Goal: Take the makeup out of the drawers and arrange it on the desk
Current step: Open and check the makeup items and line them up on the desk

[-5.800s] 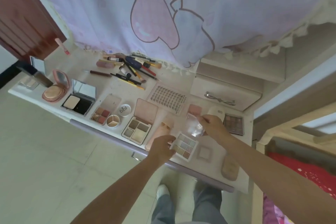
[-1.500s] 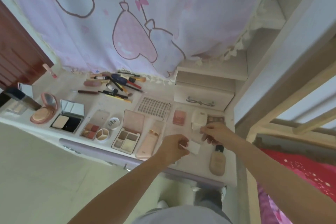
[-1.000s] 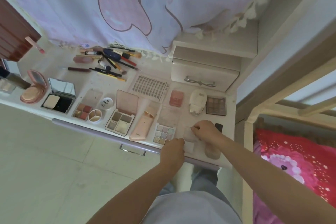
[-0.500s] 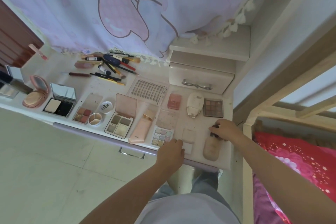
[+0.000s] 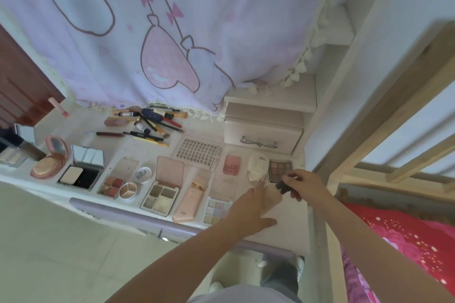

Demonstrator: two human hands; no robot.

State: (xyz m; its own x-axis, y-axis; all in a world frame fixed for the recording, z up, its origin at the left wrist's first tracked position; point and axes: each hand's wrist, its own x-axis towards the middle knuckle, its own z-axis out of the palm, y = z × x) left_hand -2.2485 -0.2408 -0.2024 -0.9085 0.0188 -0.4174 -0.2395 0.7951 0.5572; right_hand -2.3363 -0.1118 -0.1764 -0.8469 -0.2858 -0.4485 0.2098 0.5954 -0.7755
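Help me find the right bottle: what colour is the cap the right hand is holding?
Black cap, seen in the head view.

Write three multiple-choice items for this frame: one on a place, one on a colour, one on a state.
1. Where does the dark eyeshadow palette lie?
A. Below the small drawer
B. Beside the round pink compact
C. Among the brushes

2. What colour is the cap of the foundation bottle?
A. White
B. Black
C. Gold

3. What is the right hand doing?
A. Resting flat on the desk
B. Pulling the drawer handle
C. Pinching the bottle's cap

Key: 1 A, it sits just beneath the drawer front. 2 B, the cap is dark. 3 C, the fingers close on the cap.
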